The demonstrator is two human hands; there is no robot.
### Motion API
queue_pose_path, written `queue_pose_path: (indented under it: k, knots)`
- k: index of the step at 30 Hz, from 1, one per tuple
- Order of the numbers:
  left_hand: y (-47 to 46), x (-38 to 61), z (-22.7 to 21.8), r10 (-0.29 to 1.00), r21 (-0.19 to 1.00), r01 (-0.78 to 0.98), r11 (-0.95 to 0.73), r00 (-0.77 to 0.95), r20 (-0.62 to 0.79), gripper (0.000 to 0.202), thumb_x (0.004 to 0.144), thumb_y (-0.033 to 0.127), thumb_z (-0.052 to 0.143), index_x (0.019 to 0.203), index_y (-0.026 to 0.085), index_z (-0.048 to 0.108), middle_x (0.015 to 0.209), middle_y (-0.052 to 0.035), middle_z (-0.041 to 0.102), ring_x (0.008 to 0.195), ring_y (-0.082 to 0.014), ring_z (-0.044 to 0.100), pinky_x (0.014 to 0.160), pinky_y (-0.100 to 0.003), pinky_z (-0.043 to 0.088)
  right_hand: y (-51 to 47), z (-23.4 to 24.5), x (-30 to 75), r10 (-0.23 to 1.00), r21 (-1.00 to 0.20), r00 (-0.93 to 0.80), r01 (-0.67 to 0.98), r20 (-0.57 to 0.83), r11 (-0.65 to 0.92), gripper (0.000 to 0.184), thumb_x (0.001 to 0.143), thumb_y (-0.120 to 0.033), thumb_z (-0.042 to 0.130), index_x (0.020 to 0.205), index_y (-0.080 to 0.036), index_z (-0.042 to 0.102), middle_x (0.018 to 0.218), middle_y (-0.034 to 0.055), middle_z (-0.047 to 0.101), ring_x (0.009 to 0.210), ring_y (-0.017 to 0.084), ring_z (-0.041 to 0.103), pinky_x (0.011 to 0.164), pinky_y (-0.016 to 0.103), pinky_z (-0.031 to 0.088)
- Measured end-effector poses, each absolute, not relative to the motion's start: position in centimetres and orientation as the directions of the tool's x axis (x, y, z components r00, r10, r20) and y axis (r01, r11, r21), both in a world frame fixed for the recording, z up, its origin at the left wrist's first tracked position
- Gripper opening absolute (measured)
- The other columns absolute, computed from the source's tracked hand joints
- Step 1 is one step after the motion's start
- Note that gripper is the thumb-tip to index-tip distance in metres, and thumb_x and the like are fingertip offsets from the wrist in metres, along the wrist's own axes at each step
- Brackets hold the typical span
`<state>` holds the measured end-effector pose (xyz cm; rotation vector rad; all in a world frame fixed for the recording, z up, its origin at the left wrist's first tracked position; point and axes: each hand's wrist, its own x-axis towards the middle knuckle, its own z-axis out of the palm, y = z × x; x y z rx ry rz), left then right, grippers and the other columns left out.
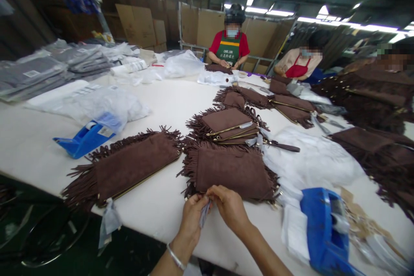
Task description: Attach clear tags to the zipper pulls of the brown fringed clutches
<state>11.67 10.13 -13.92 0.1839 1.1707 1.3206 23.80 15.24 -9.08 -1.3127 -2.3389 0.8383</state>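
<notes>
At the table's near edge, my left hand point(191, 217) and my right hand point(230, 208) meet with fingertips pinched together. Between them is a small, crumpled strip of greyish wrapping point(204, 215), which looks like thin tissue or plastic; its lower end hangs from my left fingers. Just beyond my fingers lies a flat brown fringed pouch point(231, 172). Whether the strip is joined to that pouch is hidden by my hands. Another brown fringed pouch point(134, 166) with a gold zip lies to the left, a grey wrapped piece point(109, 222) hanging off its corner.
A stack of brown pouches point(226, 123) stands behind. Blue tape dispensers sit left point(86, 138) and right point(320, 228). White wrapping point(310, 159) lies at the right, grey packed goods point(32, 71) at far left. Co-workers, including a person in a green apron point(229, 49), are across the table.
</notes>
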Motion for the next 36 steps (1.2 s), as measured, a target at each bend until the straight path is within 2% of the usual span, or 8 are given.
queue_pose_path:
  k: [5,8,13,17,20,24,32,36]
  knots:
    - [9.9,11.6,-13.9,0.828,0.709,-0.639,0.297,-0.198,-0.525,0.014,0.069,0.023,0.071,0.077,0.013,0.066,0.073,-0.0057,0.068,0.066,-0.0139,0.061,0.064,-0.025,0.045,15.4,-9.0,23.5,0.848,-0.542,-0.53,0.721,-0.027,0.433,0.024,0.087,-0.01,0.046,0.09,-0.027,0.064,0.079,-0.0009,0.065,0.072,0.013,0.061,0.064,0.021,0.036]
    - [9.8,11.7,-13.9,0.836,0.705,-0.642,0.302,-0.177,-0.519,0.02,0.069,0.027,0.074,0.08,0.012,0.067,0.078,-0.0077,0.07,0.071,-0.0154,0.062,0.067,-0.025,0.046,15.6,-8.7,23.2,0.84,-0.449,-0.54,0.765,-0.054,0.462,0.023,0.085,-0.009,0.048,0.09,-0.027,0.062,0.08,-0.0006,0.066,0.072,0.014,0.062,0.062,0.022,0.035]
    - [10.3,12.2,-13.9,0.777,0.703,-0.63,0.331,-0.241,-0.582,0.031,0.062,0.035,0.081,0.074,0.011,0.066,0.065,-0.0052,0.068,0.06,-0.014,0.06,0.059,-0.024,0.044,16.0,-7.7,22.6,0.806,-0.284,-0.572,0.806,-0.152,0.518,0.019,0.083,-0.009,0.049,0.089,-0.024,0.059,0.082,0.002,0.068,0.075,0.017,0.064,0.06,0.023,0.036]
    - [10.5,12.4,-14.2,0.749,0.652,-0.678,0.339,-0.225,-0.624,0.029,0.059,0.033,0.082,0.068,0.011,0.065,0.063,-0.0062,0.068,0.057,-0.015,0.06,0.056,-0.025,0.043,16.2,-7.2,22.2,0.787,-0.242,-0.579,0.812,-0.212,0.532,0.018,0.083,-0.008,0.045,0.091,-0.02,0.056,0.085,0.0047,0.069,0.079,0.018,0.067,0.062,0.024,0.038]
    - [10.6,12.3,-14.6,0.754,0.613,-0.725,0.313,-0.203,-0.624,0.023,0.059,0.026,0.08,0.069,0.011,0.067,0.064,-0.006,0.068,0.061,-0.0165,0.062,0.06,-0.026,0.046,16.5,-7.4,22.2,0.797,-0.224,-0.562,0.825,-0.221,0.519,0.022,0.082,-0.009,0.045,0.101,-0.018,0.052,0.081,0.0055,0.07,0.075,0.02,0.068,0.059,0.025,0.037]
    - [10.7,12.5,-15.0,0.748,0.617,-0.731,0.292,-0.227,-0.623,0.019,0.059,0.023,0.079,0.067,0.011,0.067,0.065,-0.006,0.067,0.061,-0.0166,0.061,0.063,-0.029,0.047,16.6,-8.1,22.7,0.81,-0.292,-0.555,0.82,-0.189,0.493,0.026,0.082,-0.011,0.046,0.107,-0.017,0.047,0.077,0.004,0.07,0.073,0.021,0.068,0.058,0.025,0.035]
    - [10.3,13.4,-14.6,0.76,0.651,-0.726,0.224,-0.288,-0.583,0.02,0.06,0.025,0.077,0.072,0.01,0.069,0.07,-0.0072,0.069,0.066,-0.018,0.062,0.066,-0.029,0.047,15.1,-9.7,24.1,0.878,-0.659,-0.473,0.682,-0.069,0.316,0.028,0.079,-0.007,0.043,0.103,-0.021,0.045,0.087,0.0017,0.066,0.078,0.015,0.063,0.068,0.021,0.039]
    - [10.4,13.8,-14.3,0.761,0.63,-0.751,0.197,-0.288,-0.582,0.019,0.06,0.023,0.077,0.071,0.011,0.068,0.069,-0.007,0.069,0.066,-0.0183,0.063,0.065,-0.028,0.046,14.6,-9.9,24.0,0.907,-0.702,-0.415,0.666,-0.07,0.251,0.027,0.08,-0.008,0.042,0.103,-0.022,0.047,0.088,0.0021,0.066,0.079,0.016,0.063,0.069,0.022,0.04]
